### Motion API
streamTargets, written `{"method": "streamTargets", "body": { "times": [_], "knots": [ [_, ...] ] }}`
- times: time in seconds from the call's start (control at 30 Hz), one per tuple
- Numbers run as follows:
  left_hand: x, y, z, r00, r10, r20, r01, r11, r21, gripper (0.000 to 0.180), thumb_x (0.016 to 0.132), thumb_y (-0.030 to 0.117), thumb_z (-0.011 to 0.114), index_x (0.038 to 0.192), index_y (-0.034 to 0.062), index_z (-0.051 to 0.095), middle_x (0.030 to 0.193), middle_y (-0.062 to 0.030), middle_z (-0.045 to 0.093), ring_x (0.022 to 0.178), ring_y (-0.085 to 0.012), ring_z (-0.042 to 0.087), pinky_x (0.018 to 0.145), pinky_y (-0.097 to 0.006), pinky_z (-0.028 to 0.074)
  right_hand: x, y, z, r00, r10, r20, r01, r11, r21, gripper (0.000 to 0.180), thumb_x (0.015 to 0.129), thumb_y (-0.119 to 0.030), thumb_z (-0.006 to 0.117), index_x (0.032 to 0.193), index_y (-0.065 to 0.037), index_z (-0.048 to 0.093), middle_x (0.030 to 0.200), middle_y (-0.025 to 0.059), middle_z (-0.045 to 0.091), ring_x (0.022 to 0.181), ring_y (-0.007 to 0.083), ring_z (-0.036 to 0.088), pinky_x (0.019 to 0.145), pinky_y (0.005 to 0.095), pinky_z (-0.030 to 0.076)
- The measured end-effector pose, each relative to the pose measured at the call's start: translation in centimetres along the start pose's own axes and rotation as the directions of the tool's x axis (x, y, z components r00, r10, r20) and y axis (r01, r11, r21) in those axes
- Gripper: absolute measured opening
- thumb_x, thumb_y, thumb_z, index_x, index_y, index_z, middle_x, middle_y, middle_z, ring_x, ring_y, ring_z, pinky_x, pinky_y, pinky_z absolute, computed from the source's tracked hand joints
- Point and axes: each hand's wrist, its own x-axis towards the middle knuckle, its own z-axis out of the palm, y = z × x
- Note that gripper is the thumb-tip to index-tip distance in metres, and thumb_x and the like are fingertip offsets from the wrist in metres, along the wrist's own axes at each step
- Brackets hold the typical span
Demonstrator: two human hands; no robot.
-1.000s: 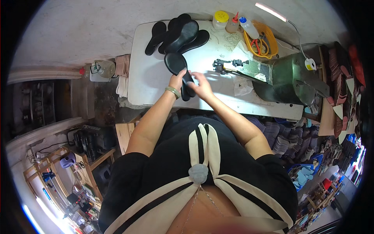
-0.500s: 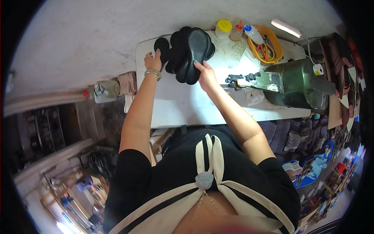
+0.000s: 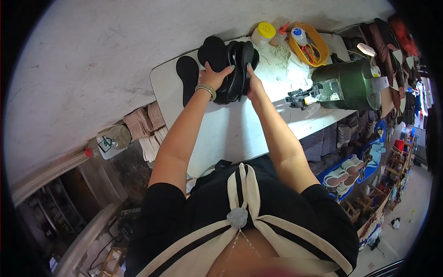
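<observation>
Several black shoe soles (image 3: 236, 60) stand bunched together on the white table, some on edge and overlapping. My left hand (image 3: 213, 77), with a bangle at the wrist, grips the bunch from its left side, thumb across the soles. On the other side my right hand (image 3: 254, 84) is closed on the outer soles, its thumb on top and its other fingers mostly hidden. One black sole (image 3: 187, 78) lies flat and apart, left of my left hand. A further sole (image 3: 214, 50) shows its flat face just beyond my left fingers.
Along the wall side stand a yellow-lidded jar (image 3: 263, 33), a red-tipped bottle (image 3: 279, 36) and an orange basket (image 3: 318, 44) with scissors. A green machine (image 3: 353, 85) occupies the right of the table (image 3: 210, 134). Pinkish stacked pieces (image 3: 138, 122) sit beside its left edge.
My left hand has moved right, from the separate sole onto the bunch. That sole now lies flat. The bunch has turned more edge-on between my hands, and the view has rotated.
</observation>
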Motion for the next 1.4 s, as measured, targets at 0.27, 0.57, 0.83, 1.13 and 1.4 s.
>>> {"method": "streamTargets", "body": {
  "times": [0.27, 0.57, 0.83, 1.13, 1.4],
  "knots": [
    [-10.8, -7.5, 6.3, 0.925, 0.302, 0.229, 0.149, 0.266, -0.952, 0.067, 0.092, 0.034, 0.059, 0.143, 0.0089, 0.024, 0.137, -0.0053, 0.043, 0.124, -0.0184, 0.043, 0.106, -0.034, 0.031, -11.5, -0.5, -3.1, 0.951, -0.094, 0.295, 0.274, 0.701, -0.658, 0.078, 0.076, -0.04, 0.073, 0.129, 0.008, 0.042, 0.114, 0.0194, 0.059, 0.103, 0.0239, 0.058, 0.091, 0.0317, 0.044],
    [-17.0, -12.7, 5.2, 0.99, 0.129, -0.054, -0.09, 0.293, -0.952, 0.068, 0.088, 0.041, 0.062, 0.138, 0.0059, 0.032, 0.131, -0.0065, 0.047, 0.121, -0.0189, 0.046, 0.103, -0.033, 0.034, -13.5, 5.9, -1.6, 0.918, -0.168, 0.358, 0.332, 0.82, -0.467, 0.052, 0.093, -0.032, 0.056, 0.131, 0.0, 0.041, 0.119, 0.0136, 0.056, 0.105, 0.0204, 0.055, 0.093, 0.0307, 0.043],
    [-17.6, -16.3, 5.4, 0.99, -0.133, 0.037, 0.022, -0.117, -0.993, 0.063, 0.094, 0.048, 0.045, 0.133, -0.002, 0.042, 0.127, -0.0156, 0.053, 0.115, -0.0273, 0.054, 0.099, -0.039, 0.043, -9.6, 6.8, -3.2, 0.718, -0.537, 0.444, 0.645, 0.271, -0.715, 0.042, 0.094, -0.032, 0.051, 0.113, 0.005, 0.053, 0.089, 0.0211, 0.065, 0.083, 0.0323, 0.062, 0.076, 0.0373, 0.048],
    [-16.5, -13.0, 5.6, 0.992, -0.078, 0.094, 0.09, -0.05, -0.995, 0.088, 0.085, 0.07, 0.04, 0.137, -0.001, 0.038, 0.133, -0.0153, 0.05, 0.117, -0.0267, 0.053, 0.101, -0.037, 0.041, -6.2, 5.1, -2.3, 0.844, 0.091, 0.528, 0.262, 0.788, -0.556, 0.043, 0.081, -0.01, 0.057, 0.122, 0.001, 0.049, 0.097, 0.0162, 0.064, 0.086, 0.0216, 0.062, 0.078, 0.0329, 0.048],
    [-19.5, -16.4, 6.3, 0.989, -0.146, 0.023, 0.005, -0.127, -0.992, 0.087, 0.084, 0.075, 0.029, 0.134, 0.0053, 0.046, 0.124, -0.0123, 0.058, 0.11, -0.0245, 0.057, 0.096, -0.036, 0.044, -8.0, 5.5, -6.6, 0.852, -0.005, 0.524, 0.371, 0.713, -0.596, 0.029, 0.089, -0.013, 0.049, 0.112, 0.004, 0.051, 0.096, 0.0132, 0.065, 0.083, 0.0209, 0.063, 0.072, 0.0311, 0.05]
  ]
}}
